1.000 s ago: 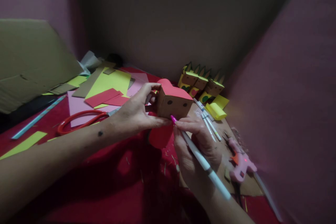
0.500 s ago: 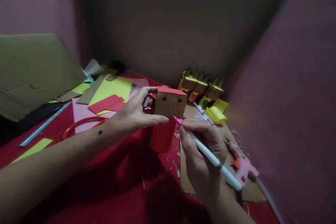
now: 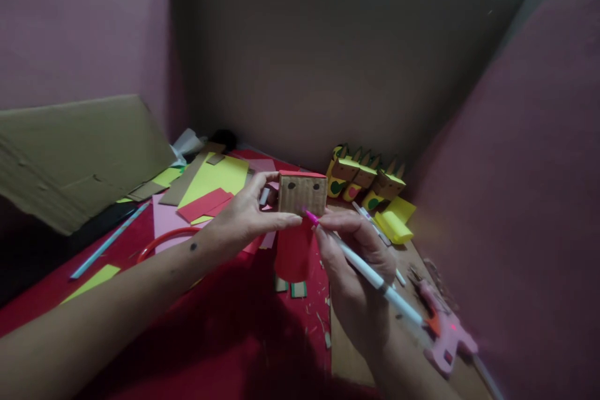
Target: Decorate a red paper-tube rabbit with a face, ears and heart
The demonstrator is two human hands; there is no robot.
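My left hand (image 3: 253, 209) is closed around the side of a cardboard figure (image 3: 302, 197), thumb across its lower front edge. The figure has a box-shaped head with a red top, two black dots for eyes, and a red tube-like body below. A small pale piece, perhaps a pen cap, sits between my left fingers. My right hand (image 3: 359, 262) grips a white marker (image 3: 370, 272) with a magenta tip. That tip meets the lower middle of the cardboard face, where a faint pinkish mark shows. Two small green-edged cardboard pieces (image 3: 298, 289) lie below the red body.
Several yellow-topped cardboard figures (image 3: 368, 178) stand at the back right. Beside them lie more markers (image 3: 372, 223) and yellow paper (image 3: 396, 225). A pink glue gun (image 3: 450, 331) rests on a cardboard sheet at right. Coloured paper (image 3: 213, 178) and a large cardboard piece (image 3: 84, 150) are at left.
The view has shifted, bringing the small cardboard pieces below the body into sight. The figure's face has turned more squarely to me, and the marker tip sits slightly higher and further left on it.
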